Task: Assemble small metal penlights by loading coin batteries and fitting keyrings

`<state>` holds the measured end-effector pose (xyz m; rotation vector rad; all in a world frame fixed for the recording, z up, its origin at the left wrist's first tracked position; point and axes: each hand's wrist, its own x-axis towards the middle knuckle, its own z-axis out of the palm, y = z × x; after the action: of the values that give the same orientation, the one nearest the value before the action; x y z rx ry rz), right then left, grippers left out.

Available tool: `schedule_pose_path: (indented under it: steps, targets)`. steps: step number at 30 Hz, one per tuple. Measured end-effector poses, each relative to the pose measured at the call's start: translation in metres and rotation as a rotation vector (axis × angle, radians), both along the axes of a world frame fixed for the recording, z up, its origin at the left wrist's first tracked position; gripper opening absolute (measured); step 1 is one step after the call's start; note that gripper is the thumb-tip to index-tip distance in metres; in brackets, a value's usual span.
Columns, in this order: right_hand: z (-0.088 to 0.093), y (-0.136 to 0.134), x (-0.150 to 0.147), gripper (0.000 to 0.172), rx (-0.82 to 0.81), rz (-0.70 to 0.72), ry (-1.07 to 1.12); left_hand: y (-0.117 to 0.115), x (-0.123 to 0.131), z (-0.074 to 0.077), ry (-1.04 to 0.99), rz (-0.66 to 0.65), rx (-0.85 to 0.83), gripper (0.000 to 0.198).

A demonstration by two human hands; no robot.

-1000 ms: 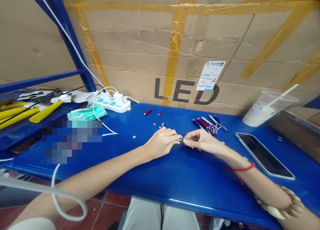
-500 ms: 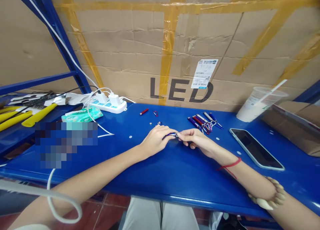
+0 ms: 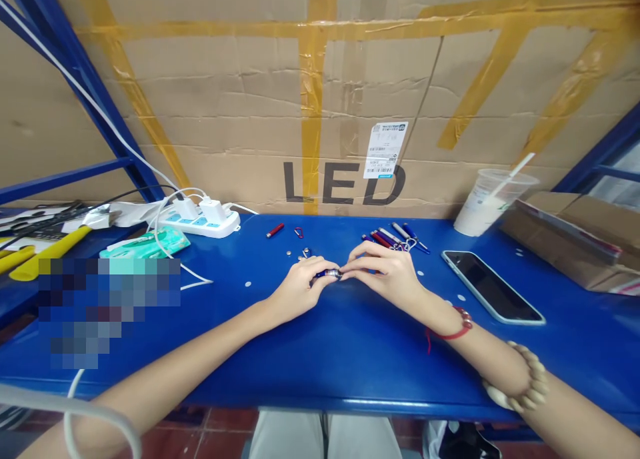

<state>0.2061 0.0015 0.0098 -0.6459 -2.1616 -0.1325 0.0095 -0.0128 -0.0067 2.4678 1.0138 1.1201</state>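
My left hand (image 3: 295,289) is closed around a small blue mini flashlight (image 3: 330,273), with its silver end sticking out to the right. At that end, the thumb and fingertips of my right hand (image 3: 387,271) pinch the tip, palm turned down. Behind my left hand lie a dark carabiner clip (image 3: 307,252) and a small round silver piece (image 3: 289,253). Farther back are a short red metal tube (image 3: 275,230) and a red carabiner clip (image 3: 299,232). Several metal mini flashlights (image 3: 400,231) with clips lie in a bunch behind my right hand, which partly hides them.
A phone (image 3: 493,287) lies on the blue table (image 3: 320,359) at right. Behind it stand a plastic cup with a straw (image 3: 473,206) and an open cardboard box (image 3: 560,242). At left are a power strip (image 3: 200,224), a green tissue pack (image 3: 145,242), white cables and yellow-handled tools (image 3: 50,254).
My right hand has turned over at the flashlight's end, its fingers now arched above the tip. My left hand keeps its hold. The whole view has shifted a little.
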Motion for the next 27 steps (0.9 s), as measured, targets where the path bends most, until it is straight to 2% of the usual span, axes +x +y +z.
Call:
schedule_pose_path:
  steps: [9,15,27]
  targets:
    - [-0.002,-0.006,-0.004,0.012,-0.202,-0.025,0.096,-0.007,-0.003,-0.003,-0.014,-0.039,0.189,0.022]
    - [-0.008,-0.008,-0.010,0.012,-0.324,0.000,0.173,-0.010,-0.001,-0.007,-0.008,-0.036,0.208,0.026]
    - [-0.003,-0.009,-0.014,0.018,-0.786,0.045,0.213,-0.008,-0.005,-0.011,0.112,-0.009,0.241,0.035]
